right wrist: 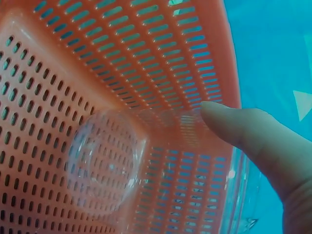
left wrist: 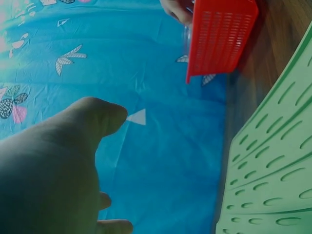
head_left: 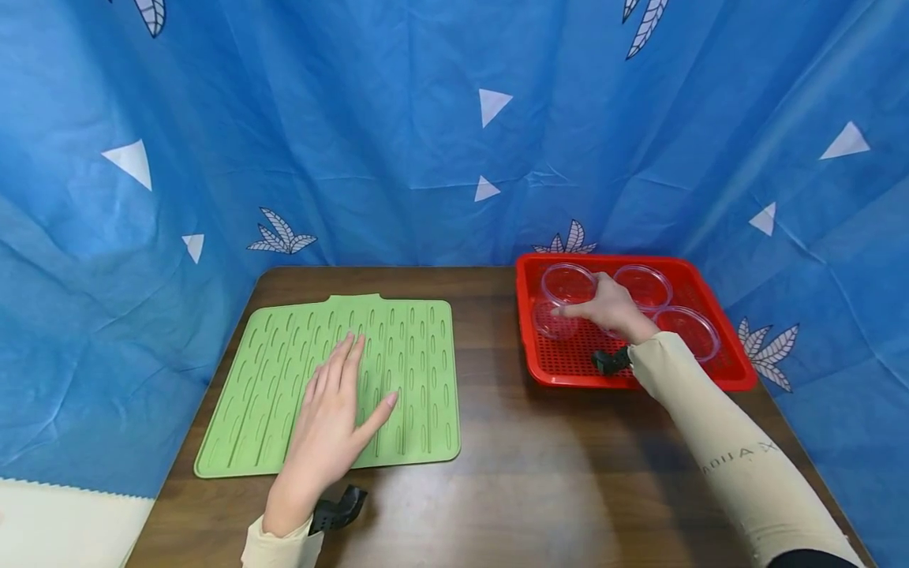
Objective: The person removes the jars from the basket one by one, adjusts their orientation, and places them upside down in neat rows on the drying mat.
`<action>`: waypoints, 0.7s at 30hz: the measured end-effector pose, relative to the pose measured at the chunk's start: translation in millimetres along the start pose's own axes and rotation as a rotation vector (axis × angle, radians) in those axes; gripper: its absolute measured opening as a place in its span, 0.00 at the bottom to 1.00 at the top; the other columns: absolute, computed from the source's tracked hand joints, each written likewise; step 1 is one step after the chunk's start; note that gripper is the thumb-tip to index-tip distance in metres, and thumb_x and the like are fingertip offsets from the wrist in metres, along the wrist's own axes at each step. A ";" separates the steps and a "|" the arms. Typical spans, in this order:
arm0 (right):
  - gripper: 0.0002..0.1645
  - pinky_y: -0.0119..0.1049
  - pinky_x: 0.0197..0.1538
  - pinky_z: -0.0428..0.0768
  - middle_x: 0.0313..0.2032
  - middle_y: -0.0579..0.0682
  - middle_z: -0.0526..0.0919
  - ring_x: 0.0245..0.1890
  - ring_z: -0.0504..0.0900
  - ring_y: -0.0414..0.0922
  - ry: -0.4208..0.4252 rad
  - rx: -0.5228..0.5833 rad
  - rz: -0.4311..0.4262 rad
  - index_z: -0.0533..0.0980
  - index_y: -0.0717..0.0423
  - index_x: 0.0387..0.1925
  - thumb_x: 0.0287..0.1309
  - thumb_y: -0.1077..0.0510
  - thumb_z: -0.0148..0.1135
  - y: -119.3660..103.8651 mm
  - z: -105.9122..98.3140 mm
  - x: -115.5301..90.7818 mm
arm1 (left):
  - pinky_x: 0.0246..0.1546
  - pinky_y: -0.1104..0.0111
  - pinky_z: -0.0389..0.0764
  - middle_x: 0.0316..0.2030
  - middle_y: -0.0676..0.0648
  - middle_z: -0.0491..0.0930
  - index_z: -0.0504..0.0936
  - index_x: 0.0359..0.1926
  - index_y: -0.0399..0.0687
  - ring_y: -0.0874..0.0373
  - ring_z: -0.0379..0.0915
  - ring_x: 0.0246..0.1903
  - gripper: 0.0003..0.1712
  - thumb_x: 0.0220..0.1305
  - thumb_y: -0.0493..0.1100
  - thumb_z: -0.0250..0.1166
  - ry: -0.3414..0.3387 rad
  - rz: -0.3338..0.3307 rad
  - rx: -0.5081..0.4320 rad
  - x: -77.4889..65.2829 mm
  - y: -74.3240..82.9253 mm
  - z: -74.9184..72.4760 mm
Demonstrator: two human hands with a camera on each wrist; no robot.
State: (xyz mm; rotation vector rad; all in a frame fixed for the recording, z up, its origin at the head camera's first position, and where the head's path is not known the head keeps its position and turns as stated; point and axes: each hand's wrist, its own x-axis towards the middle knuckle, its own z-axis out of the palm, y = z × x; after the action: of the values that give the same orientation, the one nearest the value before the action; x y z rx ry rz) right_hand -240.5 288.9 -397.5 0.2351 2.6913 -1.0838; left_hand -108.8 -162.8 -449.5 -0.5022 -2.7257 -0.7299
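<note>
Several clear plastic cups sit in a red slotted basket (head_left: 561,377) at the back right. My right hand (head_left: 612,306) reaches in and grips the left cup (head_left: 551,323), with its thumb across the near side and its fingers at the right of the rim. In the right wrist view the thumb (right wrist: 253,129) lies against the see-through cup wall, and the round cup base (right wrist: 102,165) shows over the basket floor; the other fingers are hidden. Over the green ridged mat (head_left: 426,379) is my left hand (head_left: 327,434), fingers straight, thumb spread, holding nothing.
Two other clear cups, one at the back (head_left: 642,304) and one at the right (head_left: 699,347), share the basket. Brown wooden tabletop (head_left: 490,442) lies between mat and basket. A blue patterned curtain (head_left: 412,158) hangs behind and along both sides.
</note>
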 end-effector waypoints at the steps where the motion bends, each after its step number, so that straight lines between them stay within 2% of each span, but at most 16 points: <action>1: 0.72 0.66 0.67 0.80 0.74 0.74 0.65 0.69 0.69 0.69 0.001 0.003 -0.003 0.46 0.72 0.84 0.59 0.46 0.83 0.4 -0.2 1.1 | 0.78 0.33 0.56 0.86 0.38 0.51 0.49 0.89 0.43 0.38 0.50 0.83 0.55 0.78 0.64 0.64 0.003 -0.001 -0.004 -0.1 -0.3 0.0; 8: 0.74 0.68 0.65 0.81 0.76 0.75 0.63 0.71 0.67 0.70 0.003 -0.008 -0.001 0.45 0.71 0.85 0.58 0.45 0.84 6.3 -0.7 2.0 | 0.78 0.35 0.58 0.86 0.38 0.52 0.52 0.88 0.40 0.36 0.52 0.82 0.52 0.79 0.61 0.65 -0.004 -0.011 -0.032 0.0 -1.1 1.0; 13: 0.75 0.70 0.65 0.80 0.77 0.76 0.61 0.72 0.66 0.72 0.007 -0.041 -0.017 0.45 0.72 0.84 0.58 0.41 0.83 10.8 -4.1 -3.1 | 0.79 0.38 0.59 0.85 0.39 0.56 0.59 0.85 0.38 0.38 0.55 0.82 0.47 0.81 0.60 0.64 -0.021 -0.008 -0.061 3.3 -0.2 0.1; 21: 0.78 0.68 0.58 0.85 0.74 0.74 0.67 0.69 0.69 0.71 0.034 -0.048 -0.076 0.47 0.72 0.84 0.55 0.32 0.83 12.5 -13.2 -10.4 | 0.75 0.34 0.65 0.83 0.39 0.60 0.64 0.83 0.39 0.38 0.59 0.80 0.46 0.77 0.57 0.70 -0.021 -0.005 -0.137 7.4 -5.5 -6.4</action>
State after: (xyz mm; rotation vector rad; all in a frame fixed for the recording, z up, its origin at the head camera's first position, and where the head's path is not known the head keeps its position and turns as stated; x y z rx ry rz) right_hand -229.6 306.3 -393.7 0.1450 2.7738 -1.0433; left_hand -116.6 -168.7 -444.0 -0.5362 -2.7095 -0.9218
